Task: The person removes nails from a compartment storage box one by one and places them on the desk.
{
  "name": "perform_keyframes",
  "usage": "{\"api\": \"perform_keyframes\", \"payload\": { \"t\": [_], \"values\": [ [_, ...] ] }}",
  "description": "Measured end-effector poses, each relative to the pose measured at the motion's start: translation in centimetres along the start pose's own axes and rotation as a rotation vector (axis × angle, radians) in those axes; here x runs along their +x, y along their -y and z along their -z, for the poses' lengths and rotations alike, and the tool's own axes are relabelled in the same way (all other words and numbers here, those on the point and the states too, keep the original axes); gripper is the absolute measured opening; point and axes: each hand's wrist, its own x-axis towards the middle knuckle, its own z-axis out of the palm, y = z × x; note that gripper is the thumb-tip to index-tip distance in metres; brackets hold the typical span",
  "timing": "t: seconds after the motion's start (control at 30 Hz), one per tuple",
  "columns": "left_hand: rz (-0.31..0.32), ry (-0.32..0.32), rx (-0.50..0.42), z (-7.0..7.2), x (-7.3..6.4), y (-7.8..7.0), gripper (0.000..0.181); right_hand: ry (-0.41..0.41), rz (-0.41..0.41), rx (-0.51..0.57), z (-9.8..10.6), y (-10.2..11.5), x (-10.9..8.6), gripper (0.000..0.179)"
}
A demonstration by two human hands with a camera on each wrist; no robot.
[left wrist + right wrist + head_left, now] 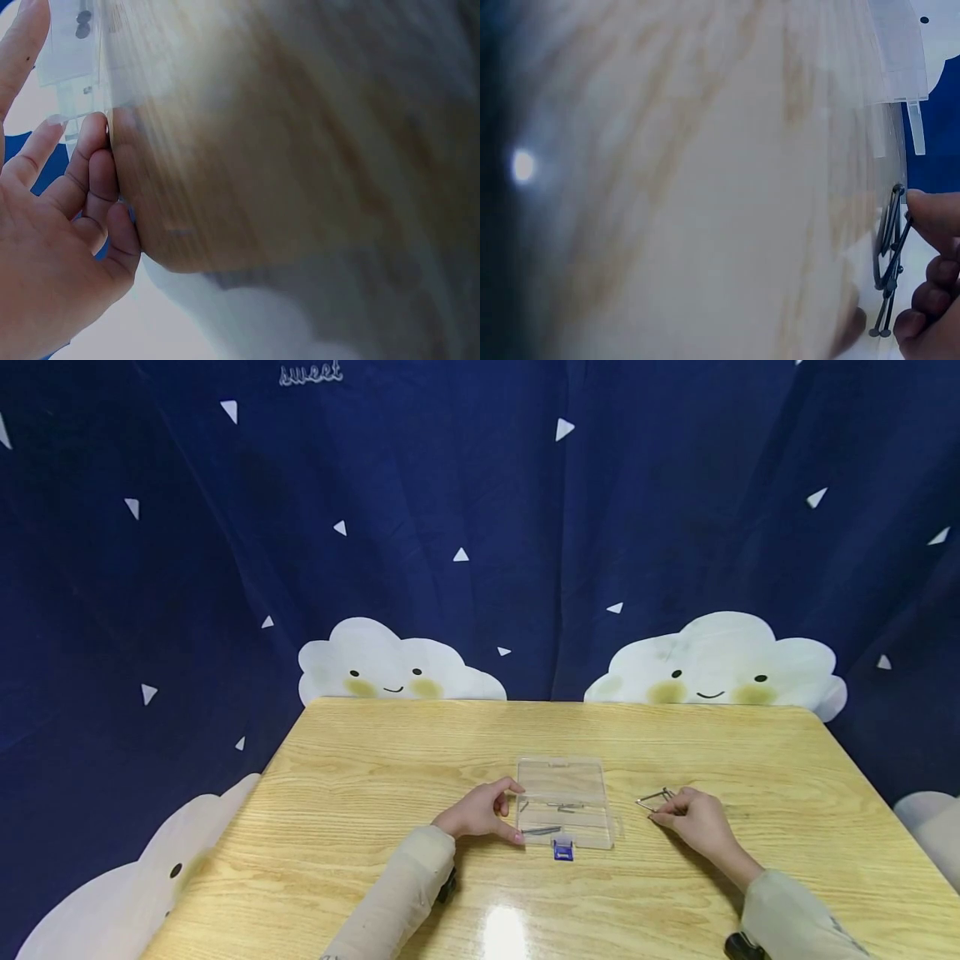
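Note:
A clear plastic box (566,833) lies with its lid laid back on the wooden table, several dark metal nails (542,831) inside. At its left end my left hand (480,811) steadies the box, the thumb at the front corner and the index finger curved to the edge farther back. In the left wrist view, the other fingers (75,184) bend down against the table. To the right of the box, my right hand (699,822) pinches at a small cluster of nails (889,262); they cross each other, heads pointing different ways, right at the thumb and index fingertips.
A blue latch (563,850) sticks out at the box's front, and a clear tab (618,827) at its right side. The wooden table (360,768) ends at a dark blue curtain (480,485) printed with clouds and triangles. Light glares off the table's near part.

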Motion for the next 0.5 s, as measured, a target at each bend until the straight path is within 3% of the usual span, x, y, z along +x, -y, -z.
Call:
{"api": "perform_keyframes", "payload": {
  "t": [0.5],
  "values": [
    [0.000,-0.001,-0.007,0.0,-0.1,-0.2,0.064,-0.011,-0.020,0.002,1.1,0.8,0.1,0.005]
  ]
}}
